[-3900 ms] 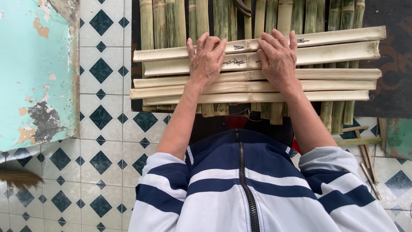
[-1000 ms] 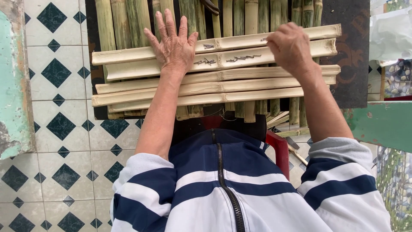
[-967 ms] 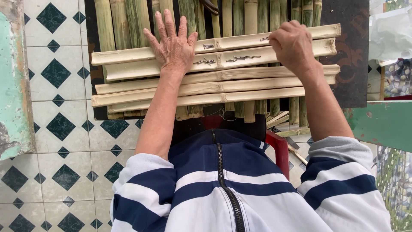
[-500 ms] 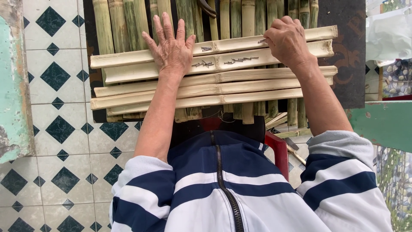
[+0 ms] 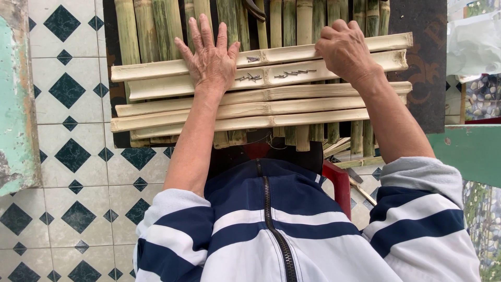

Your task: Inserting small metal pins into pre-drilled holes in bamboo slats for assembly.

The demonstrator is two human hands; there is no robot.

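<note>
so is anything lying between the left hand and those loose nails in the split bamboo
Nothing visible does. The left hand lies flat, fingers spread, on the pale split bamboo strips, and the nearest loose nails lie in the open trough just beside its thumb side, uncovered. The right hand is curled over the top strip farther along, clear of that gap.

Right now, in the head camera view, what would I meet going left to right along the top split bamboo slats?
Tiled floor → left ends of the pale split slats → left hand pressed flat → small nails → more nails → right hand, curled → dark mat.
</note>
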